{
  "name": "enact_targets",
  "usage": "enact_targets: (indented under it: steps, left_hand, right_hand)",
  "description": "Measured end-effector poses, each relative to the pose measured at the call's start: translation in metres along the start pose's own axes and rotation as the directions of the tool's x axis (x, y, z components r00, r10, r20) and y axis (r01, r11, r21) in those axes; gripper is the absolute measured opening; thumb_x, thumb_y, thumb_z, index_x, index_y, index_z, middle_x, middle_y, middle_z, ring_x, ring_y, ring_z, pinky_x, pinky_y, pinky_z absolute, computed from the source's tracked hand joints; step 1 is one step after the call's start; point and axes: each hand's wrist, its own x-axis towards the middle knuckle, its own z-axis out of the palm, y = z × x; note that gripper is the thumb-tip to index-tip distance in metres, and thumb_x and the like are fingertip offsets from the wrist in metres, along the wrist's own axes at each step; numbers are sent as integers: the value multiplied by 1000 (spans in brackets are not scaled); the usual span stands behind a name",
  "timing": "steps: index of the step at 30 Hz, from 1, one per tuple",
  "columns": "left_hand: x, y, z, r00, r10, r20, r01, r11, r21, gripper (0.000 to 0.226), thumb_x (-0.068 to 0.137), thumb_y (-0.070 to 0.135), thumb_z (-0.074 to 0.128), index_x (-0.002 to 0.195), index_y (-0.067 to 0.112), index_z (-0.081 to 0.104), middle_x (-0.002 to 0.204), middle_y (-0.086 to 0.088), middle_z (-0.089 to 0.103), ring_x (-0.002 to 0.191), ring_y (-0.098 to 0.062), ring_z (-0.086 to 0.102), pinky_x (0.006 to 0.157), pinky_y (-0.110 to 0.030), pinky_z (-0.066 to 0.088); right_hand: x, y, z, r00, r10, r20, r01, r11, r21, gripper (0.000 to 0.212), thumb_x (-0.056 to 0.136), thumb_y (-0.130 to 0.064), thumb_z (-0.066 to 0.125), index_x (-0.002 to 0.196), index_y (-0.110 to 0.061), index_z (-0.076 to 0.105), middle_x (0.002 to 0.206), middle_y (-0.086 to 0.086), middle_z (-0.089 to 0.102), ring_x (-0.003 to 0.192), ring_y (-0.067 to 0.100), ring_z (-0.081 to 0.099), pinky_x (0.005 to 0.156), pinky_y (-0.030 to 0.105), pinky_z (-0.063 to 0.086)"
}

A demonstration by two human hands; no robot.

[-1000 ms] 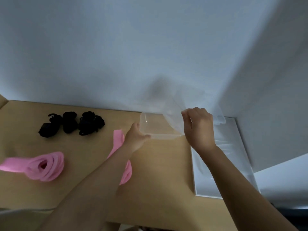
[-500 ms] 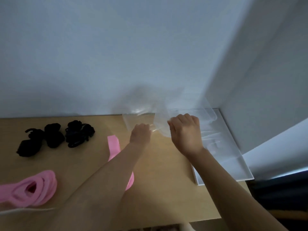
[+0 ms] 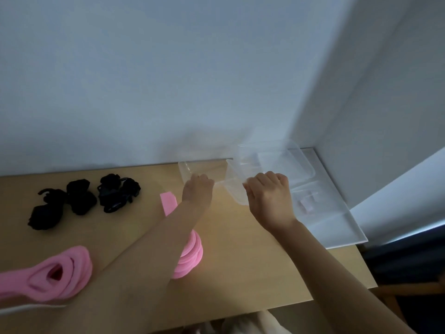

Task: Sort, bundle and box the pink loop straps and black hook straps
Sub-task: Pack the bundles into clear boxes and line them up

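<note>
Clear plastic is hard to read here. Two blurry boxes sit at the back of the table [image 3: 252, 261]. The left hand [image 3: 197, 189] grips the left box [image 3: 186, 168] by its rim, and the right hand [image 3: 267, 196] pinches the wall of the right box [image 3: 234, 189]. Can't tell what's in either. One pink strap coil [image 3: 192, 251] is half hidden under the left forearm, and another pink bundle [image 3: 57, 273] is cut off at bottom left. The black hook straps [image 3: 79, 201] are bundled at far left.

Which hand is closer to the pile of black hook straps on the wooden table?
Left. The left hand, gripping a clear plastic box, is right of the black hook straps; the right hand is farther right.
</note>
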Motion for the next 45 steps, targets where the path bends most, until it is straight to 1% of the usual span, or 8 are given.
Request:
enact_targets:
  steps: [7, 13, 17, 24, 30, 34, 39, 45]
  left_hand:
    - [19, -1, 2, 997, 35, -72, -58, 936, -348, 43, 82, -8, 48, 124, 3, 49, 121, -14, 52, 121, -29, 43, 90, -29, 39]
    - [-31, 22, 1, 977, 150, 153, 54, 519, -853, 114, 63, 12, 75, 150, 11, 3, 144, 3, 28, 136, -18, 27, 101, -30, 39]
    - [-47, 35, 14, 999, -33, -18, -2, 432, -902, 95, 46, 44, 72, 127, 11, 37, 116, -3, 53, 111, -23, 51, 89, -37, 47]
    - [-52, 20, 26, 999, -28, -28, -9, 532, -847, 88, 54, 39, 83, 130, 23, 43, 120, 7, 48, 112, -11, 45, 91, -28, 42]
    - [-50, 4, 34, 976, -196, 98, 194, 565, -802, 72, 69, 10, 69, 134, 18, 37, 122, -2, 53, 112, -23, 55, 86, -30, 49]
    - [-60, 8, 26, 994, -109, -8, 81, 786, -613, 102, 79, 11, 68, 151, 17, -4, 157, -10, 3, 144, -25, 9, 112, -28, 20]
    - [-66, 9, 23, 993, 113, -18, -114, 984, -140, 34, 98, 31, 42, 120, 11, 58, 128, -7, 56, 135, -25, 34, 106, -34, 31]
    - [-85, 10, 20, 997, 68, -48, -75, 986, -150, 29, 99, 26, 40, 112, 7, 58, 116, -8, 59, 114, -24, 50, 86, -33, 42]
  right_hand:
    - [-11, -4, 5, 999, 25, 37, -24, 999, -21, 29, 85, -11, 50, 55, -12, 50, 52, 0, 44, 50, 20, 40, 64, 27, 23]
    - [-22, -10, 9, 992, 92, 88, -91, 996, -12, 25, 76, -5, 57, 53, -12, 48, 51, 1, 44, 50, 23, 41, 63, 26, 18]
    - [-29, -24, 9, 989, 89, 121, -101, 990, 97, 33, 84, -18, 46, 52, -11, 49, 51, 0, 46, 51, 22, 43, 62, 28, 26]
    - [-27, -26, -5, 951, 221, 215, -296, 849, 437, 35, 92, -22, 42, 58, -14, 39, 55, -4, 35, 51, 18, 35, 52, 31, 30]
    - [-11, -23, -18, 977, 187, 106, -213, 910, 355, 35, 92, -18, 42, 60, -6, 49, 56, -2, 35, 52, 21, 32, 54, 31, 28]
    - [-12, -23, -25, 983, 173, 58, -182, 947, 264, 31, 90, -16, 43, 62, -7, 53, 55, 2, 42, 55, 18, 30, 60, 28, 24]
    - [-30, -23, -29, 992, 122, 34, -126, 978, 169, 31, 90, -15, 44, 62, -7, 55, 55, 2, 46, 51, 23, 41, 60, 27, 26]
    - [-43, -19, -45, 997, 70, -18, -68, 990, 124, 28, 90, -14, 46, 67, -7, 61, 60, 3, 52, 54, 25, 46, 61, 27, 23]
